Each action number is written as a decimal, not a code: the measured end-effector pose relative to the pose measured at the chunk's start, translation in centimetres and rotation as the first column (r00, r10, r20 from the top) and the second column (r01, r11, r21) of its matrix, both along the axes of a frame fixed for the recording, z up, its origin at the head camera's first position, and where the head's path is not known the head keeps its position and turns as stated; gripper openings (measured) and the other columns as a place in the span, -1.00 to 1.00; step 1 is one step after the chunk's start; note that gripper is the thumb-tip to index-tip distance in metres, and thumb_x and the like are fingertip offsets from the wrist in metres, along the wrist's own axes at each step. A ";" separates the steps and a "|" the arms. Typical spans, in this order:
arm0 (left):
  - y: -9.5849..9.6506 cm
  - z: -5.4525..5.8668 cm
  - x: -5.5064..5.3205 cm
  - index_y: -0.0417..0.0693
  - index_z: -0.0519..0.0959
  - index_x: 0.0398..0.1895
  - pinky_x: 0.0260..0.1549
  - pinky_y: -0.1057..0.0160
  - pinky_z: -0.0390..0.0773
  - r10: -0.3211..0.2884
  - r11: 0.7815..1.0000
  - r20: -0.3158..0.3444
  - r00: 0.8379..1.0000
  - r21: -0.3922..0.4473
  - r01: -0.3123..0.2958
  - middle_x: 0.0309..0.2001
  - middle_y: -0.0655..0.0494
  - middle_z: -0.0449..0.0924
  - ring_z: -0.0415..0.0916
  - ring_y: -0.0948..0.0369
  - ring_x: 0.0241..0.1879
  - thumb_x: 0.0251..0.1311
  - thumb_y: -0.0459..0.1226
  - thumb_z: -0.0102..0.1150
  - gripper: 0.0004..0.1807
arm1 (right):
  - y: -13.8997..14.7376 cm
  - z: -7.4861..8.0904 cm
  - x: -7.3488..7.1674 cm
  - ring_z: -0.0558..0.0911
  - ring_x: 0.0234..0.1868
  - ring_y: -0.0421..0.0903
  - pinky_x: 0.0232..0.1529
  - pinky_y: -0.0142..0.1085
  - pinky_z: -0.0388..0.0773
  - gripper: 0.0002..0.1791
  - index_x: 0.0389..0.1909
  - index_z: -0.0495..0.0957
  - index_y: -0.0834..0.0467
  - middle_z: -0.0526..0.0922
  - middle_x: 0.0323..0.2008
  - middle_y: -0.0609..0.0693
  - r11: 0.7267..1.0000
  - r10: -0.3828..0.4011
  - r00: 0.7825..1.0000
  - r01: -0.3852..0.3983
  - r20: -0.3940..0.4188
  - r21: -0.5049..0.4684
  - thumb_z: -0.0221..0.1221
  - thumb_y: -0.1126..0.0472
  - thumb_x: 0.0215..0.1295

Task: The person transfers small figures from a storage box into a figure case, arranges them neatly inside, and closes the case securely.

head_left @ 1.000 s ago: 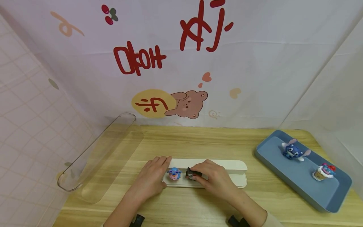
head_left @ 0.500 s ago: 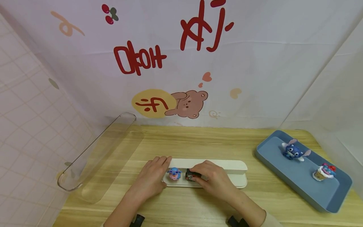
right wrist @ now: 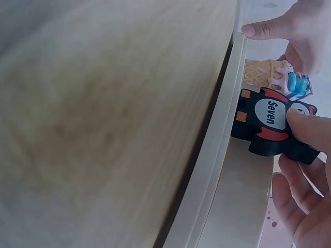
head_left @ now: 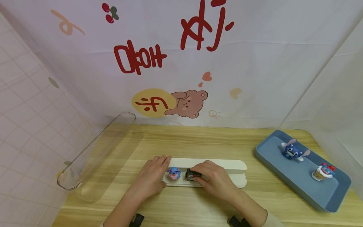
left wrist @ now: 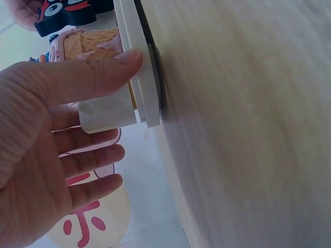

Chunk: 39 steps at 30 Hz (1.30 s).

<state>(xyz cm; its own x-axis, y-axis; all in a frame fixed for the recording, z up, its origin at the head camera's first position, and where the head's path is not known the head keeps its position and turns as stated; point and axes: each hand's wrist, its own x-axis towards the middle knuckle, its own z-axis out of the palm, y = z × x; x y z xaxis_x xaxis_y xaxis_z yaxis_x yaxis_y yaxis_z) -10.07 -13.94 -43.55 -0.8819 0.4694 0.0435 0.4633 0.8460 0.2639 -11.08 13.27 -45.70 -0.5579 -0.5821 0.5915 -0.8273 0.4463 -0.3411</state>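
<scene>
A white two-level display base (head_left: 238,180) lies lengthwise on the table. My left hand (head_left: 151,176) grips its left end, thumb on the front edge (left wrist: 153,111) and fingers behind. Just right of that hand stands a blue figurine with sunglasses (head_left: 174,173); its lower part is a pink-dripped waffle cone (right wrist: 256,72). Beside it, my right hand (head_left: 216,178) pinches a black, owl-like figurine (right wrist: 261,142) between thumb and fingers. This one has red wings, big round eyes and "Seven" on its white belly. It is upright, its feet at the base's lower level.
A long clear cover (head_left: 105,164) lies open side leftward at the left. On the right, a blue tray (head_left: 297,181) holds a dark blue winged figurine (head_left: 293,150) and a cone figurine with a red top (head_left: 323,171). A printed white cloth (head_left: 255,63) hangs behind the table.
The black figurine has turned slightly in my right hand and stays in about the same place. The left hand keeps its place on the base.
</scene>
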 end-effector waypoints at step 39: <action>-0.1 0.1 0.0 -0.28 0.39 0.48 0.23 -0.15 0.49 0.000 1.000 0.011 1.000 -0.003 0.001 0.26 -0.09 0.52 0.45 -0.05 0.24 -0.14 -0.35 0.69 0.02 | 1.3 1.8 0.5 0.71 0.00 -0.11 -0.13 -0.20 0.70 -0.65 0.05 0.70 0.13 0.71 0.01 -0.07 0.996 -0.085 0.996 0.085 -0.035 -0.011 0.42 0.05 0.35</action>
